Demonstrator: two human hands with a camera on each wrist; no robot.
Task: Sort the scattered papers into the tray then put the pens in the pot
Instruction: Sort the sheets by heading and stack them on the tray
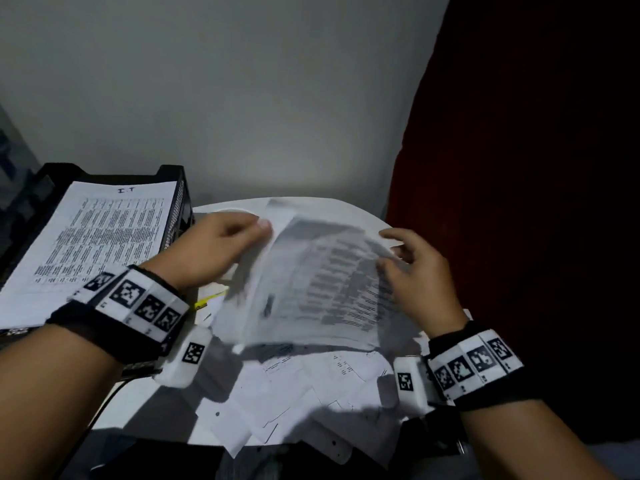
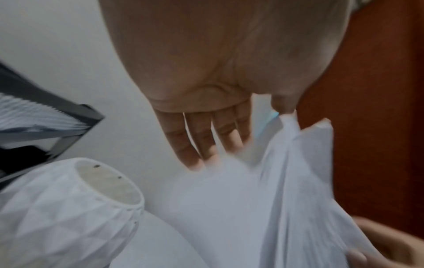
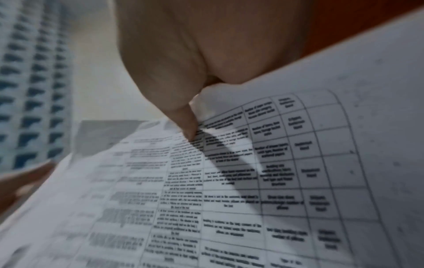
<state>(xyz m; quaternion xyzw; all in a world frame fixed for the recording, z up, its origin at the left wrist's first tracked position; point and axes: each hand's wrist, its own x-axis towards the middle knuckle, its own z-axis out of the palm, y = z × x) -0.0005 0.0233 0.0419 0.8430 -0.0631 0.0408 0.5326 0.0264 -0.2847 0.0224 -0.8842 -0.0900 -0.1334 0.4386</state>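
Observation:
A bundle of printed sheets (image 1: 322,289) hangs blurred above the white table (image 1: 145,410). My left hand (image 1: 261,226) pinches its top left corner between thumb and fingers. My right hand (image 1: 391,252) grips the right edge, and one fingertip (image 3: 191,130) presses on the printed table of the sheets (image 3: 252,190). The black mesh tray (image 1: 176,202) stands at the left with a printed page (image 1: 104,230) on top. Loose papers (image 1: 311,393) lie scattered under the held bundle. A yellow pen (image 1: 207,300) peeks out below my left wrist. The white faceted pot (image 2: 69,208) sits beside the tray.
A grey wall (image 1: 242,98) rises right behind the table. A dark red surface (image 1: 519,202) stands along the right side. A black cable (image 1: 104,407) runs off the table's front left edge.

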